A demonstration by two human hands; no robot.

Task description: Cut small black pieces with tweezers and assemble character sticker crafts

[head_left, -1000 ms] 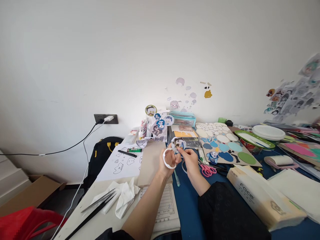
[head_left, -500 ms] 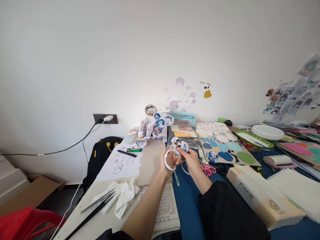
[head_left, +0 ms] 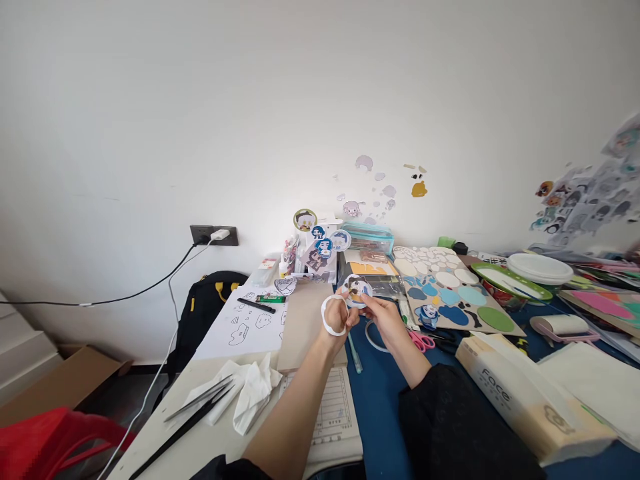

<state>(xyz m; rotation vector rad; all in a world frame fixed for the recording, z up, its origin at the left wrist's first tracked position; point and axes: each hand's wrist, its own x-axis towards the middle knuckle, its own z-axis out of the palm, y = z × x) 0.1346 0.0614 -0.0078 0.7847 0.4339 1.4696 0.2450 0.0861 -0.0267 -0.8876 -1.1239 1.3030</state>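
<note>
A round paper cutout (head_left: 357, 288) with a cartoon character on a white border is held up between my two hands. My left hand (head_left: 342, 320) is closed at the cutout's left edge, its fingers bent. A thin white paper ring (head_left: 324, 315) with an uneven inner edge hangs around that hand; I cannot tell how it is held. At the cutout's lower right edge, my right hand (head_left: 384, 317) pinches it between thumb and fingers. Beneath my hands lie a beige board (head_left: 306, 327) and a teal pen (head_left: 355, 353). A pale ring (head_left: 371, 335), perhaps a tape roll, is partly hidden by my right hand.
Long tweezers (head_left: 200, 403) and crumpled tissues (head_left: 257, 393) lie at the left. On the right are pink scissors (head_left: 423, 341), a tissue pack (head_left: 530, 393) and a board of coloured paper shapes (head_left: 465, 293). Character cutouts (head_left: 323, 248) stand at the back.
The round cutout has turned to face me more fully and shifted slightly left. The white paper ring has moved a little left with my left hand. My view has shifted slightly.
</note>
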